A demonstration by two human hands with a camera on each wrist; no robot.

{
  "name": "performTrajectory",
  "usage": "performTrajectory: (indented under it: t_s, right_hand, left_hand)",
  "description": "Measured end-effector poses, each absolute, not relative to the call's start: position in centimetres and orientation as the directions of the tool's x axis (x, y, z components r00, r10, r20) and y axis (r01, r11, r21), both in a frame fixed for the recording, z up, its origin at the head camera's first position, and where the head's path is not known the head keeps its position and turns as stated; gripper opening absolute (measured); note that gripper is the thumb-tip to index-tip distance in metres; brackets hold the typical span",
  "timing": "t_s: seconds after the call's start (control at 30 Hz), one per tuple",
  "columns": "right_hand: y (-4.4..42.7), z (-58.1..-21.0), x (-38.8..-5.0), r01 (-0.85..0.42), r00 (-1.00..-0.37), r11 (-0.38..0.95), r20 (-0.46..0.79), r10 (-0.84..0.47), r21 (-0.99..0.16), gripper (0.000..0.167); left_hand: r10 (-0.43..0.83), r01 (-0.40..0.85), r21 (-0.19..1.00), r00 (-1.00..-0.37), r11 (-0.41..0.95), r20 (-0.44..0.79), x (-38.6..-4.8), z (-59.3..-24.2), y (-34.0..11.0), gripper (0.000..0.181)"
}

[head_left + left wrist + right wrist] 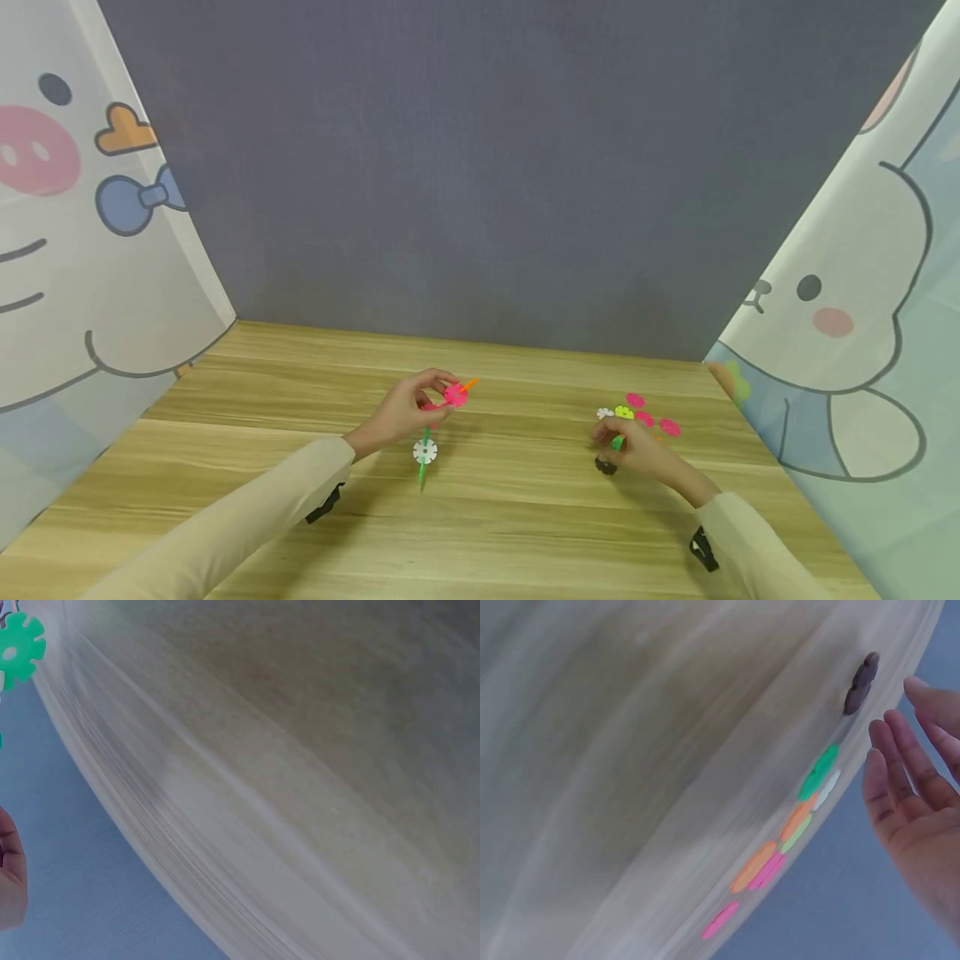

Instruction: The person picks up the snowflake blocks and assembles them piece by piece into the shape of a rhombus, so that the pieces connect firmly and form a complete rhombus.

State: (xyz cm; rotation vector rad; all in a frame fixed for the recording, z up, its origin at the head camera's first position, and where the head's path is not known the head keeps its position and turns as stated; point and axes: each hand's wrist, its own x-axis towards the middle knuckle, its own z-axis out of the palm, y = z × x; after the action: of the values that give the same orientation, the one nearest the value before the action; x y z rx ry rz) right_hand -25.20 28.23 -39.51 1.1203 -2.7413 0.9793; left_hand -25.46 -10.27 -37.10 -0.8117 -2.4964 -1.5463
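My left hand point(405, 407) pinches a joined chain of notched plastic discs above the table. A pink disc point(457, 395) and an orange disc point(469, 385) show at its fingertips. Below them hang green discs and a white disc point(425, 452). At the edge of the left wrist view, a green disc point(22, 649) of the chain appears with part of the hand point(10, 877). Over loose discs on the right, my right hand point(637, 450) hovers, its fingers loosely bent around nothing. Beneath it lie a green disc point(819, 772) and a dark brown disc point(861, 684).
Near the right hand several more discs lie flat: pink point(670, 427), yellow point(624, 412), white point(604, 413) and orange point(754, 867). The wood-grain table point(510, 533) meets a grey panel point(480, 183) at the back. Cartoon-printed sheets point(847, 333) flank both sides.
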Motion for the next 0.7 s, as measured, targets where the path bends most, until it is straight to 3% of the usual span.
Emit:
performTrajectory:
  t_s: [0.3, 0.7]
  right_hand:
    - [29.3, -39.9, -24.7, -0.618, -0.747, 0.595, 0.147, -0.649, -0.514, 0.025]
    - [29.0, -39.7, -24.5, -0.609, -0.765, 0.646, 0.128, -0.631, -0.459, 0.028]
  left_hand:
    - [0.406, 0.480, 0.806, -0.852, 0.346, 0.332, -23.7, -34.8, -10.2, 0.035]
    - [0.387, 0.479, 0.806, -0.856, 0.347, 0.343, -26.3, -38.1, -10.7, 0.039]
